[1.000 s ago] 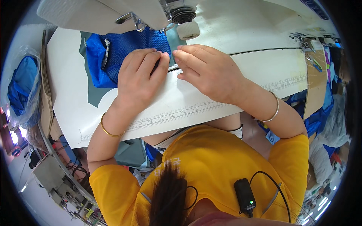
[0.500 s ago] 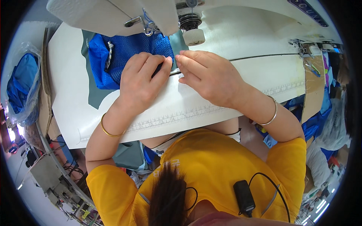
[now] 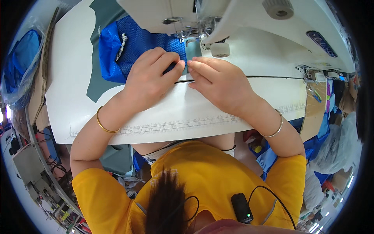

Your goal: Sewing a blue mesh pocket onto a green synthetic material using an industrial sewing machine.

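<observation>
A blue mesh piece (image 3: pixel 146 37) with a smooth blue end and a white speckled cord (image 3: pixel 121 46) lies on a larger grey-green fabric (image 3: pixel 99 84) on the sewing table. My left hand (image 3: pixel 151 80) rests over its near right part, thumb and forefinger pinched at its right edge. Right beside it, my right hand (image 3: pixel 222 84) has its fingers pressed together near a strip of the grey-green fabric. Whatever lies between those fingertips is hidden. Just beyond both hands are the presser foot and needle area (image 3: pixel 191 41) of the white sewing machine (image 3: pixel 253 21).
A printed ruler (image 3: pixel 187 124) runs along the front of the white tabletop (image 3: pixel 249 130). The machine arm overhangs the back right. Bagged blue goods (image 3: pixel 23 58) hang at the left; a cardboard sheet (image 3: pixel 314 113) and plastic bags (image 3: pixel 339 144) are at the right.
The whole view has shifted, and more of the machine's needle area now shows. Both hands stay close together at the blue mesh edge, with little visible movement against the fabric.
</observation>
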Available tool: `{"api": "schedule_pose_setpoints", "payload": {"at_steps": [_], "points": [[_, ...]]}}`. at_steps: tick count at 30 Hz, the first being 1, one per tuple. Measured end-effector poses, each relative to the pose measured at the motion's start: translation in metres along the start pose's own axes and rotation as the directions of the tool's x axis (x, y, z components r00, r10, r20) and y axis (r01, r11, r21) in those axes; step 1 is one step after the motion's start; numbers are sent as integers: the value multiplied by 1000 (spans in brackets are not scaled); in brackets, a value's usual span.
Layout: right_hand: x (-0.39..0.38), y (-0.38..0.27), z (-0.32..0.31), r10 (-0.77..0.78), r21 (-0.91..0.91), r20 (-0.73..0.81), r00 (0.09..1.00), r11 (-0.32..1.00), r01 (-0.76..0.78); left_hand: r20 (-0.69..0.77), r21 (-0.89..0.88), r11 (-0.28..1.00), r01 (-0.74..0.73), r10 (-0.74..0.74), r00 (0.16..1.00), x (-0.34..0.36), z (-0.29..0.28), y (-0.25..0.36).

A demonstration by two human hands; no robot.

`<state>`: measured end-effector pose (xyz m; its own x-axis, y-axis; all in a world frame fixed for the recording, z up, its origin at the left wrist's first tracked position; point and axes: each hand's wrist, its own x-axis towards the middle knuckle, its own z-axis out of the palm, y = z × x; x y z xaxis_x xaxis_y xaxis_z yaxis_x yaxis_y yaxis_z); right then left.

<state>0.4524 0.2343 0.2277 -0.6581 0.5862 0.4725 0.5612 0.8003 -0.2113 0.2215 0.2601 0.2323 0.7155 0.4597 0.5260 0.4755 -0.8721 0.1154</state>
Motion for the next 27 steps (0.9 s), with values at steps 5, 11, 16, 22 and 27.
{"api": "schedule_pose_setpoints", "payload": {"at_steps": [5,11,16,22,27], "points": [[4,12,0,16,-7,40,999,1000,-15,-32,36,999,-1,3,999,5,7,-9],[12,16,4,59,-57,49,997,997,-56,-61,58,998,20,-17,998,10,6,-15],[15,21,11,-17,-140,-78,997,990,6,-88,92,995,40,-31,996,12,6,-16],[14,20,12,1,-150,-66,998,989,-11,-160,-33,991,132,-136,978,7,16,-19],[13,19,14,18,-130,-78,997,991,-29,-117,-20,989,148,-149,982,10,15,-19]]}}
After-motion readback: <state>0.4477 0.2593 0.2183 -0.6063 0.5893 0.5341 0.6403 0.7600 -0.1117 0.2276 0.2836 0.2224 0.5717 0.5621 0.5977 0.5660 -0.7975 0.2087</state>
